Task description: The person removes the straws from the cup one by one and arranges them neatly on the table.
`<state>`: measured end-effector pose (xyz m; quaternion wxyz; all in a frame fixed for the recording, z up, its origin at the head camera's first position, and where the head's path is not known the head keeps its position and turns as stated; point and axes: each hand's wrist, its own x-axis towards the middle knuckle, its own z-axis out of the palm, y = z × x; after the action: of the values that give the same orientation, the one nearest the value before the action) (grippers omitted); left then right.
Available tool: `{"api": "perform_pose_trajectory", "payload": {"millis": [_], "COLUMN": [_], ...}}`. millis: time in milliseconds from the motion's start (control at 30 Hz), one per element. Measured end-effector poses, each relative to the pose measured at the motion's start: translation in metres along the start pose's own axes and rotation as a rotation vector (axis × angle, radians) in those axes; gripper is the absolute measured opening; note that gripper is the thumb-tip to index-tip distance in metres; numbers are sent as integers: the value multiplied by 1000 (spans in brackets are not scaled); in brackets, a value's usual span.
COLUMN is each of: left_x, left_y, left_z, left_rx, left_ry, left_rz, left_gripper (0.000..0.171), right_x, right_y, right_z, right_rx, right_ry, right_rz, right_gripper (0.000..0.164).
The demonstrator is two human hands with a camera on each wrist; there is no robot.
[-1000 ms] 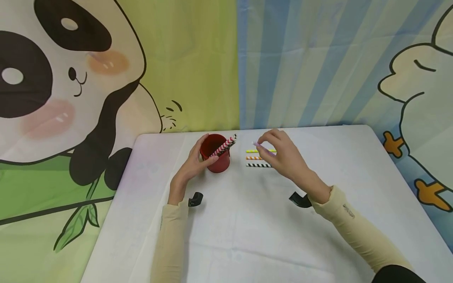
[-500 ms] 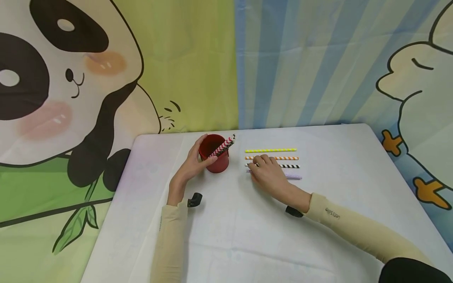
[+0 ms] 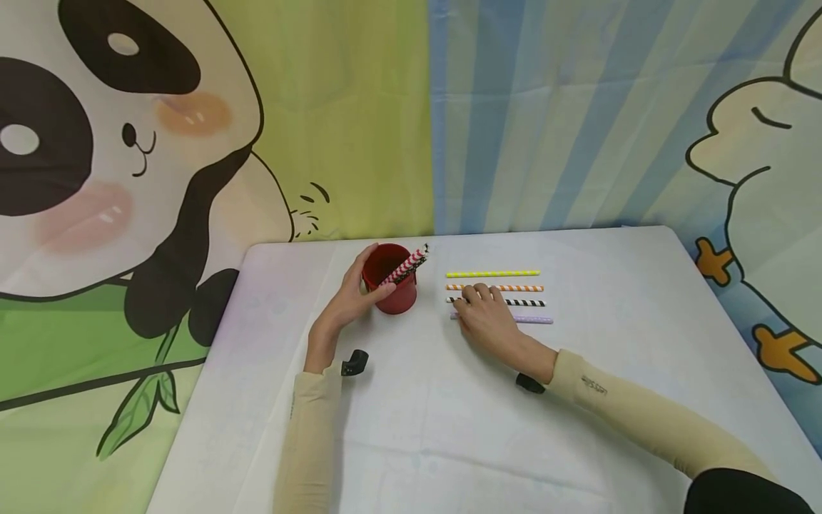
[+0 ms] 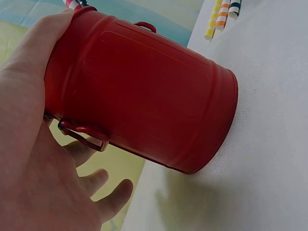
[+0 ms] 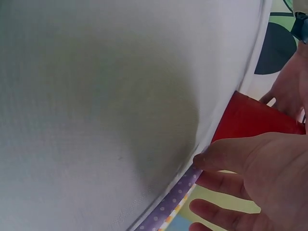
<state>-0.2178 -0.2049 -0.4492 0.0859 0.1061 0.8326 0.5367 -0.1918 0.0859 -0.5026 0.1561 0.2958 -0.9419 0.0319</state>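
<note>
With thumb and fingers about its rim, my left hand grips a small red bucket standing on the table. Pink-striped and black-patterned paper straws lean out of the bucket toward the right. My right hand pinches the left end of a purple dotted paper straw lying on the table; the right wrist view shows thumb and forefinger at that end of the purple straw. Above it lie a black-and-white striped straw, an orange-striped straw and a yellow straw, roughly parallel.
A white cloth covers the table. Behind its far edge hangs a printed backdrop with a panda and striped pattern. Black camera mounts sit at both wrists. The bucket has small side handles.
My right hand has come down from above the straws and laid the purple straw below the black-and-white one, then shifted it slightly right. The left hand and bucket stay put.
</note>
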Motion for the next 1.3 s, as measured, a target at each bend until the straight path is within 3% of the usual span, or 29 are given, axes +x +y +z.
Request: {"api": "perform_pose_trajectory", "payload": {"millis": [500,1300], "left_x": [-2,0], "left_y": [0,-2], "left_z": [1,1], "left_rx": [-5,-5], "left_ry": [3,-3], "left_rz": [-28,-3], "left_gripper": [87,87], "right_x": [4,8], "right_y": [0,5], "right_z": [9,-4], "right_rx": [31,133], "right_ry": [-3,-8], "right_rz": [11,23], "right_gripper": [8,17]}}
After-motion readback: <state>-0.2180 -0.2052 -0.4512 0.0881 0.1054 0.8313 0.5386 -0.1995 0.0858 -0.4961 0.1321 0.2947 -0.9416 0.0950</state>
